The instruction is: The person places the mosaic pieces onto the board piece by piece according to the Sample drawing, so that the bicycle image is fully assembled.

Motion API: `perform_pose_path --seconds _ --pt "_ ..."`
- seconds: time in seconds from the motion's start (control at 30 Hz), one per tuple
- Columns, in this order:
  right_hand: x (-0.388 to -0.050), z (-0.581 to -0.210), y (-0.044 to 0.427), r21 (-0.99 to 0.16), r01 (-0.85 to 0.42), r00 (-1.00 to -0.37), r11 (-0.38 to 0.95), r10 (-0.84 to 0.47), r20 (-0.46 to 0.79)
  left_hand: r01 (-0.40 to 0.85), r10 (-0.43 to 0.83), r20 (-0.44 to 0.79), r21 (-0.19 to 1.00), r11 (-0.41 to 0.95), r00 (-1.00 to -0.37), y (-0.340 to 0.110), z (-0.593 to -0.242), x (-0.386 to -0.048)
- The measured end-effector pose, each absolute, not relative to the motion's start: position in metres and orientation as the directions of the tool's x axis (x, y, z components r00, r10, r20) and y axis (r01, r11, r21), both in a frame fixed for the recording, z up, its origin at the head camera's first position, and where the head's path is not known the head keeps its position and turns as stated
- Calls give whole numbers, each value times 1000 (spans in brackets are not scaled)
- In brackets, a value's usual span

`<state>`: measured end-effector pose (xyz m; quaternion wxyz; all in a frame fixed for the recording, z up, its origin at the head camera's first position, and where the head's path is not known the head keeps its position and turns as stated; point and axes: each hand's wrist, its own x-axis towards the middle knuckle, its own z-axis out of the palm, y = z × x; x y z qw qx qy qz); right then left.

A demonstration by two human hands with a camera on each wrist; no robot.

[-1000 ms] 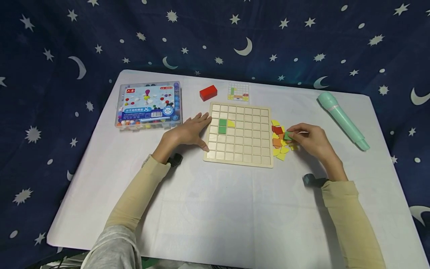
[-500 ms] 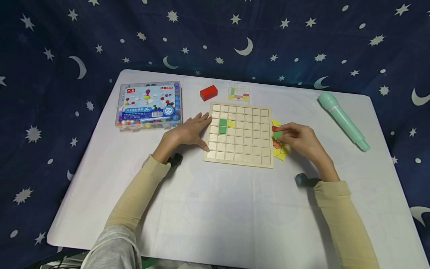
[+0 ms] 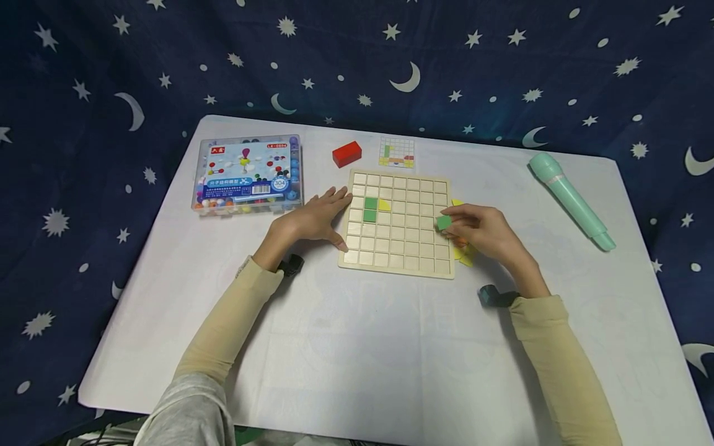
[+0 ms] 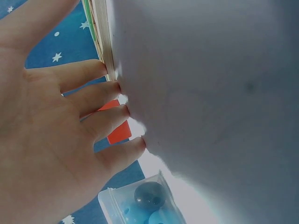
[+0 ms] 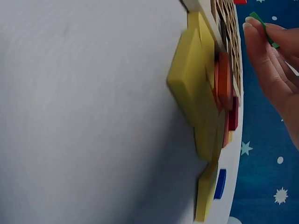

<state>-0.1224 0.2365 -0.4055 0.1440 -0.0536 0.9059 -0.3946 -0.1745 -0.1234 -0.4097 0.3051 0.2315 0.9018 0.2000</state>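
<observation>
My right hand [image 3: 484,230] pinches a small green square tile [image 3: 443,223] above the right edge of a wooden grid board [image 3: 413,235]. In the right wrist view, the green tile [image 5: 258,19] stands on edge between thumb and fingers. My left hand [image 3: 318,217] lies with spread fingers against the board's left side; the left wrist view shows straight fingers by the board edge [image 4: 105,37]. Two green tiles [image 3: 369,215] sit in neighbouring squares of the board, with a yellow rounded piece [image 3: 383,205] beside the upper one. Loose yellow pieces [image 3: 465,255] lie partly hidden under my right hand.
Behind the board lie a printed pattern card [image 3: 397,153] and a red block [image 3: 347,154]. A clear box of colourful beads [image 3: 248,176] stands at the left, a mint-green microphone-shaped object [image 3: 571,201] at the right. Orange [image 5: 225,79], red and blue pieces show in the right wrist view.
My right hand has carried the green tile left from the loose pieces to over the board's right edge. The left hand stays in place.
</observation>
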Motion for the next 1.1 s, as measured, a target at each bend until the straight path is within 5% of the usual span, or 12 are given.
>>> perform_pose_path --seconds 1.1 --pt "-135 -410 180 -717 -60 -923 695 -313 -226 296 536 -464 494 818 -706 -123 -411 -176"
